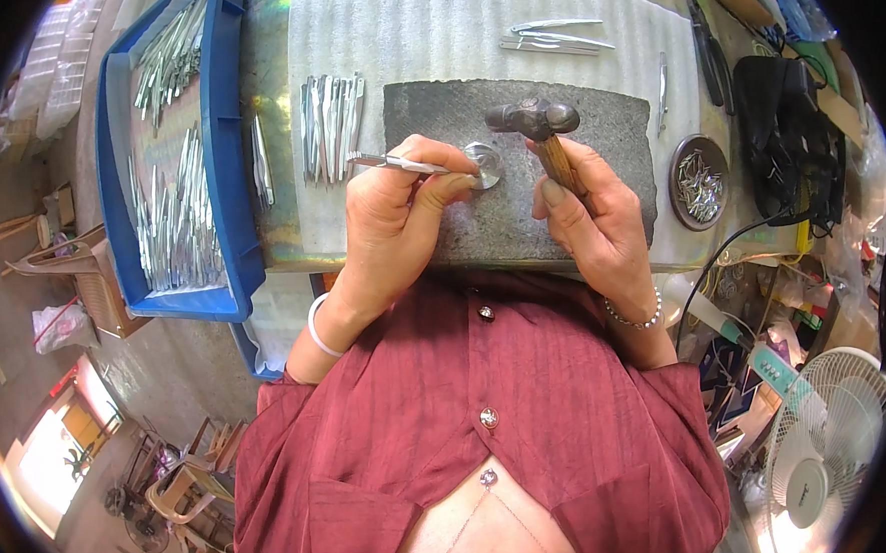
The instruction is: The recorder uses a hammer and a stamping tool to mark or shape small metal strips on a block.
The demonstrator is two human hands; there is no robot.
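Note:
My left hand pinches a slim silver metal piece between thumb and fingers, its outer end pointing left. That hand's fingertips are beside a small round shiny metal block on a dark grey slab; whether the piece touches the block I cannot tell. A ball-peen hammer is in my right hand, gripped by its wooden handle, with the head raised over the slab. To the left of the slab, several similar slim metal pieces lie in a row on white foam sheeting.
On the left stands a blue tray with many slim metal pieces. A few more pieces lie beyond the slab. At the right are a round dish of small metal parts, black-handled pliers, a black bag and a fan.

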